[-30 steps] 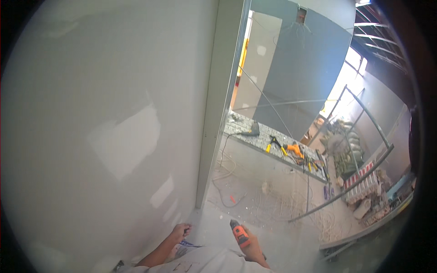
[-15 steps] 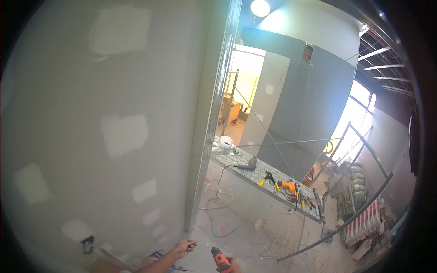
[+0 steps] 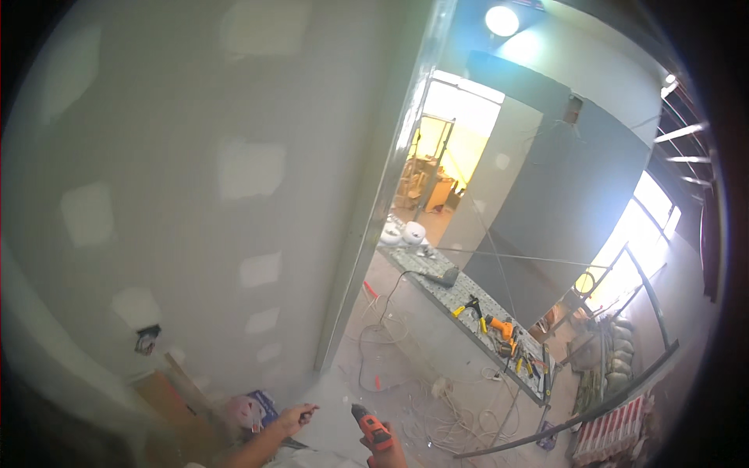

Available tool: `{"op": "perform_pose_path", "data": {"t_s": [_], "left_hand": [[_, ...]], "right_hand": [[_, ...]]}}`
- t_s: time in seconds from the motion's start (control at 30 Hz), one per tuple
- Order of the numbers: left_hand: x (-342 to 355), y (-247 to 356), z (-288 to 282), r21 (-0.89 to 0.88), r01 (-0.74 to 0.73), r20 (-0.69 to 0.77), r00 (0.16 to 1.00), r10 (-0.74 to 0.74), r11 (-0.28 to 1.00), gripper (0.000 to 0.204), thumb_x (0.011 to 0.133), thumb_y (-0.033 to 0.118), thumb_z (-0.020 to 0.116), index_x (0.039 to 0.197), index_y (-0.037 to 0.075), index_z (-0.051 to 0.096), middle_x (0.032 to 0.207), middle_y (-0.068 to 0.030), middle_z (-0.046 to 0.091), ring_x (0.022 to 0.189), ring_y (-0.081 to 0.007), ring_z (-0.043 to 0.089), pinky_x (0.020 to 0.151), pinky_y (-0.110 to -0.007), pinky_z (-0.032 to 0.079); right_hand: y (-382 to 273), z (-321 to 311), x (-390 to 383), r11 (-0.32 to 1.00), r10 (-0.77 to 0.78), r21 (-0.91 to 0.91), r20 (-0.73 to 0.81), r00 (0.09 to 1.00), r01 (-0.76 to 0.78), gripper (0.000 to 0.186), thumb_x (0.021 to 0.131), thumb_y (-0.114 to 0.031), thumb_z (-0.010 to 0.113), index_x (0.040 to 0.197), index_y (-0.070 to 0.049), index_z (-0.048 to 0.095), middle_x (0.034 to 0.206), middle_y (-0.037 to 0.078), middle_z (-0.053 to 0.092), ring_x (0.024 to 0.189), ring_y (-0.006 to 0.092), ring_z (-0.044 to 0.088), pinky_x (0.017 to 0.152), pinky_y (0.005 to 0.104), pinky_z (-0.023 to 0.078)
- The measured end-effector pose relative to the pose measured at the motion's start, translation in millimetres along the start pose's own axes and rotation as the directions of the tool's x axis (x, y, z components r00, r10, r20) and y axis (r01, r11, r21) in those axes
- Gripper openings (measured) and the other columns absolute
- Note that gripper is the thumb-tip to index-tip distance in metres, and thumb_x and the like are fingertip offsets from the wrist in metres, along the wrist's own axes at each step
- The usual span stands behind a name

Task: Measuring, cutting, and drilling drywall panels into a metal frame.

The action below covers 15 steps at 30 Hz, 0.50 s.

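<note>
Fingers of the left hand are closed together on a small dark item, too small to be identified. Just to the right, a red-and-black drill is clamped in the right hand, its nose tilted up and leftward. Farther right, on a perforated metal platform, a yellow-handled tool and an orange power tool are laid; beyond them, a curved metal rail is seen.

The left hand's dark item is too small to identify.
</note>
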<state>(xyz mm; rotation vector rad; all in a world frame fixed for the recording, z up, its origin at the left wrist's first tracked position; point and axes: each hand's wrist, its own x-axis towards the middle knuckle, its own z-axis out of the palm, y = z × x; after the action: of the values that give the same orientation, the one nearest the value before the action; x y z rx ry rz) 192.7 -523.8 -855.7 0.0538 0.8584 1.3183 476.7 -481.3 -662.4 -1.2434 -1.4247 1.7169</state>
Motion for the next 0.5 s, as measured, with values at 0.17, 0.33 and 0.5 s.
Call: {"op": "perform_pose_path", "data": {"t_s": [0.17,0.33,0.5], "left_hand": [[-36,8,28,0.249,-0.186,-0.223,0.944,0.243,0.95,0.016,0.094,0.018,0.072,0.083,0.006,0.067,0.069,0.0041,0.051,0.058,-0.0068,0.042,0.05,-0.025,0.034],[-36,20,15,0.374,-0.382,-0.194,0.859,0.474,0.845,0.022,0.098,0.021,0.067,0.103,0.0,0.069,0.087,-0.0001,0.063,0.07,-0.0051,0.05,0.061,-0.022,0.04],[-71,-2,29,0.12,-0.373,-0.18,0.903,0.389,0.92,0.02,0.102,0.015,0.059,0.108,-0.003,0.066,0.095,-0.0034,0.066,0.076,-0.0055,0.053,0.063,-0.02,0.042]], "right_hand": [[16,-8,21,0.901,-0.145,-0.366,0.256,0.956,0.235,0.06,0.072,0.009,0.06,0.131,0.0,0.053,0.122,0.013,0.059,0.11,0.0259,0.064,0.093,0.0349,0.054],[14,-1,36,0.959,-0.119,-0.234,0.183,0.976,0.161,0.034,0.083,0.002,0.075,0.115,0.0,0.065,0.094,0.007,0.068,0.084,0.0156,0.061,0.078,0.0339,0.052],[-6,5,28,0.859,-0.175,-0.416,0.313,0.934,0.3,0.037,0.08,-0.004,0.083,0.113,0.0,0.066,0.094,0.006,0.069,0.082,0.0152,0.06,0.078,0.0326,0.05]]}}
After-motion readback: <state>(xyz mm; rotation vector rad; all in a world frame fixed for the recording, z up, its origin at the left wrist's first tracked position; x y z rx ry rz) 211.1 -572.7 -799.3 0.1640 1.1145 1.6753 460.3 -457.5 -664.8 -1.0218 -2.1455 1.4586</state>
